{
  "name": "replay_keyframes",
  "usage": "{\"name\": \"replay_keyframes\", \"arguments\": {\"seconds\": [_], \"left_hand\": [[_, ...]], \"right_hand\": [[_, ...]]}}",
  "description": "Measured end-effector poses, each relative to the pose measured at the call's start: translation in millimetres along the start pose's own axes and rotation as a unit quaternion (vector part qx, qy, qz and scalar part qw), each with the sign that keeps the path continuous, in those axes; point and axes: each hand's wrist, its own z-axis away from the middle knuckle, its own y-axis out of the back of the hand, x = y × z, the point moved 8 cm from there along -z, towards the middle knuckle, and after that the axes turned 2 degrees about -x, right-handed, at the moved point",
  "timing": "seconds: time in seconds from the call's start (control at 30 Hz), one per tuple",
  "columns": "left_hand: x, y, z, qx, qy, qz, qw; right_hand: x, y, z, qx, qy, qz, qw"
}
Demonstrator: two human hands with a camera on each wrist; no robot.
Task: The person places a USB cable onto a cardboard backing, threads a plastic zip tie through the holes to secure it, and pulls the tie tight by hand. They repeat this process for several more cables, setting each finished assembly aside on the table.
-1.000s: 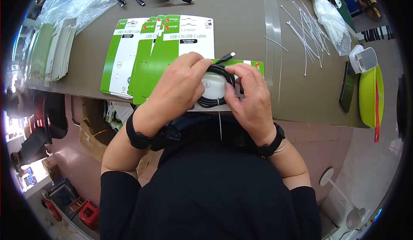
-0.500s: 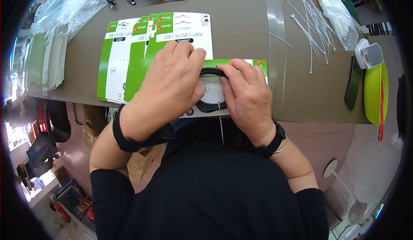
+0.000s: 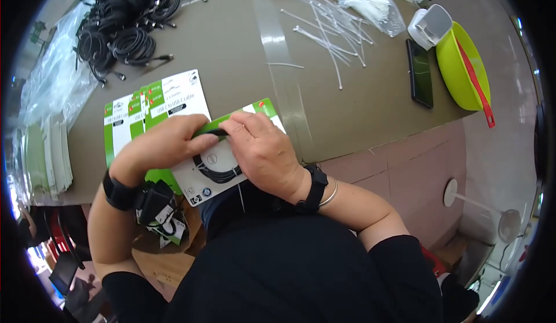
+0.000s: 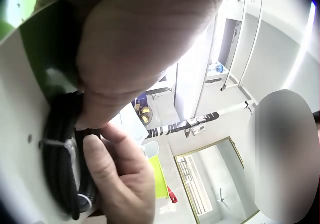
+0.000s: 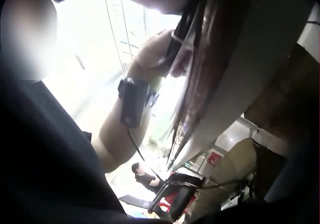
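Observation:
A green-and-white packaging card (image 3: 191, 183) is tilted at the table's front edge in the head view. A coiled black USB cable (image 3: 215, 176) lies against its face, bound by a white zip tie whose tail hangs below the card. My left hand (image 3: 168, 142) grips the card's upper left part, its thumb on the front near the coil's top. From the right, my right hand (image 3: 263, 155) pinches the top of the coil, hiding its right side. In the left wrist view the right thumb and fingers press at the coil (image 4: 62, 174), close under the left hand (image 4: 140, 43).
More printed cards (image 3: 176, 100) lie behind my left hand, and a card stack (image 3: 55, 158) stands far left. Bundled black cables (image 3: 130, 45) are at the back left. Loose zip ties (image 3: 333, 27), a phone (image 3: 420, 74) and a lime-green bowl (image 3: 457, 71) are to the right.
The head view has swung, so the table things sit elsewhere in it. The card, flatter before, now tilts with its right end higher. My left thumb has come onto the card's front.

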Motion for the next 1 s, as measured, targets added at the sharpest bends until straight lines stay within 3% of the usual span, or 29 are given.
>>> {"name": "replay_keyframes", "arguments": {"seconds": [0.07,0.17,0.27,0.3,0.37,0.4,0.5,0.53,0.63,0.67,0.73,0.8,0.83,0.9,0.93,1.0], "left_hand": [[-0.1,-0.7,6.6,0.038,-0.011,-0.014,0.999],[6.3,-4.6,27.1,0.082,0.029,-0.010,0.996],[2.5,-11.2,47.4,0.151,0.052,0.030,0.987],[-1.8,-10.6,54.6,0.198,0.053,0.065,0.977],[-10.1,-17.2,64.2,0.240,0.052,0.098,0.965],[-15.3,-18.4,69.1,0.279,0.033,0.134,0.950],[-23.8,-16.8,79.9,0.356,0.000,0.209,0.911],[-24.7,-17.8,82.3,0.360,-0.008,0.232,0.904],[-25.4,-21.0,87.2,0.371,-0.020,0.276,0.886],[-25.3,-23.5,85.8,0.372,-0.022,0.280,0.885],[-23.4,-23.0,81.7,0.370,-0.033,0.284,0.884],[-20.6,-21.3,84.4,0.373,-0.039,0.257,0.891],[-19.2,-21.6,85.8,0.375,-0.040,0.233,0.896],[-18.6,-25.1,85.0,0.371,-0.053,0.215,0.902],[-23.3,-26.4,90.1,0.385,-0.061,0.241,0.889],[-36.0,-24.7,99.7,0.417,-0.069,0.292,0.858]], "right_hand": [[0.6,8.6,-5.3,0.004,0.001,-0.029,1.000],[1.1,33.4,-14.4,-0.125,0.041,-0.085,0.988],[32.3,87.8,-46.4,-0.068,0.063,0.086,0.992],[51.7,103.4,-56.9,-0.054,0.051,0.146,0.987],[107.4,125.1,-70.9,-0.119,-0.094,0.243,0.958],[112.5,131.6,-69.8,-0.117,-0.097,0.245,0.958],[139.0,120.7,-56.9,-0.257,-0.163,0.333,0.892],[138.8,116.0,-53.9,-0.260,-0.162,0.332,0.892],[107.6,106.9,-54.9,-0.129,-0.040,0.230,0.964],[108.8,98.4,-56.6,-0.129,-0.040,0.228,0.964],[89.5,78.2,-67.1,-0.102,0.077,0.228,0.965],[97.2,51.4,-72.9,-0.235,0.031,0.244,0.940],[101.1,49.7,-75.2,-0.229,0.021,0.259,0.938],[93.8,46.2,-71.1,-0.201,0.110,0.245,0.942],[94.4,53.5,-68.8,-0.201,0.104,0.252,0.941],[99.9,84.0,-72.8,-0.136,-0.006,0.117,0.984]]}}
